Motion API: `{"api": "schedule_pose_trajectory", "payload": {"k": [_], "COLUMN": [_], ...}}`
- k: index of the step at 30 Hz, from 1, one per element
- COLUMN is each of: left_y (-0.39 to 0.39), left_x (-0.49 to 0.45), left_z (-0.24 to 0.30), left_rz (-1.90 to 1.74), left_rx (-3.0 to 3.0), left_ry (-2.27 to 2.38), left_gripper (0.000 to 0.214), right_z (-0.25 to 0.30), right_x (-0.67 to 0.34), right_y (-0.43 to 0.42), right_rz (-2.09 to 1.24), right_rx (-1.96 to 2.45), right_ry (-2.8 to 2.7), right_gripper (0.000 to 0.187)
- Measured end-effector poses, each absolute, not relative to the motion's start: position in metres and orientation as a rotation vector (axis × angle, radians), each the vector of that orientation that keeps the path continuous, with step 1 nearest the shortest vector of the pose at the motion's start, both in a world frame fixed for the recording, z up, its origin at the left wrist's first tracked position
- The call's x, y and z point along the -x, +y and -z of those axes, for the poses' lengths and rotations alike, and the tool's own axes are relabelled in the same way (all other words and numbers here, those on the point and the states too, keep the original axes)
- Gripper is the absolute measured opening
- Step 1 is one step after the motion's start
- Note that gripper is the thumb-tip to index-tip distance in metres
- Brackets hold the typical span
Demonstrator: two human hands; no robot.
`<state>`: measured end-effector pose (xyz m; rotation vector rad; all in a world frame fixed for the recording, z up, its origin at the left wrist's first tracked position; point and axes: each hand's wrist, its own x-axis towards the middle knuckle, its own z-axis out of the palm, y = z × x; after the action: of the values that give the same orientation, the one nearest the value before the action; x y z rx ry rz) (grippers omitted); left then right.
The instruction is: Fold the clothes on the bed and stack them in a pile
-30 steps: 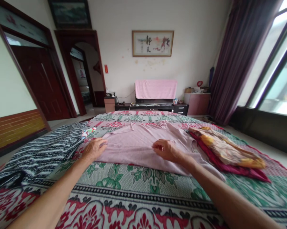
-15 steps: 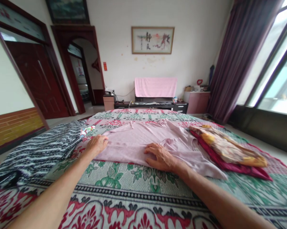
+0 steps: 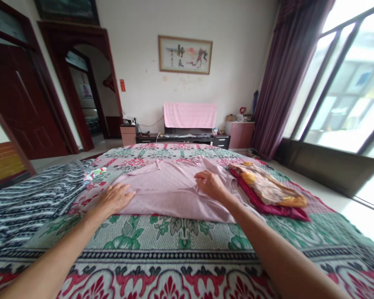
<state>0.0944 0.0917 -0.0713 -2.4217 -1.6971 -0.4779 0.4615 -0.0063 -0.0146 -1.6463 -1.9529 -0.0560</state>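
A pale pink shirt (image 3: 165,193) lies spread on the patterned bedspread (image 3: 137,232), with a few creases on its right part. My left hand (image 3: 116,198) rests on the shirt's left part, its fingers stretched out and apart. Over the right part of the shirt, my right hand (image 3: 210,182) has its fingers curled together at a crease in the cloth. The fingertips are partly hidden, but they appear to pinch the fabric.
To the left lies a black-and-white striped cloth (image 3: 40,195) with a small colourful piece (image 3: 95,174) at its edge. Folded yellow-patterned clothing (image 3: 264,187) sits on a dark red cloth (image 3: 261,209) at the right. Beyond the bed stands a low black cabinet (image 3: 221,142).
My right hand has lifted from lying flat near the shirt's front edge and moved farther back, its fingers now curled. The left hand has flattened out from a closed hold. The view has turned right.
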Motion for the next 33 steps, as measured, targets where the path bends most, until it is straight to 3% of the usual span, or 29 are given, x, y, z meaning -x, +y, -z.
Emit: {"api": "schedule_pose_trajectory", "payload": {"k": [7,21,26,31,33], "left_y": [0.083,0.091,0.092,0.090,0.090], "left_x": [-0.101,-0.098,-0.098,-0.098,-0.097], "left_z": [0.060,0.069,0.068,0.069,0.070], "left_rz": [0.318,0.283,0.252,0.263,0.363], "left_rx": [2.377,2.353,2.363,2.367,2.385], "left_ry": [-1.739,-1.703,-1.781,-1.781,-1.779], "left_gripper": [0.056,0.051,0.055,0.051,0.049], "right_z": [0.032,0.024,0.022,0.014,0.010], "right_x": [-0.520,-0.521,-0.505,-0.488,-0.482], "right_y": [0.001,0.000,0.006,0.019,0.025], "right_rz": [0.072,0.243,0.059,0.033,0.095], "right_rx": [2.258,2.110,1.964,1.968,1.902], "right_ry": [-1.653,-1.532,-1.724,-1.910,-1.926], "right_gripper": [0.036,0.038,0.039,0.024,0.027]}}
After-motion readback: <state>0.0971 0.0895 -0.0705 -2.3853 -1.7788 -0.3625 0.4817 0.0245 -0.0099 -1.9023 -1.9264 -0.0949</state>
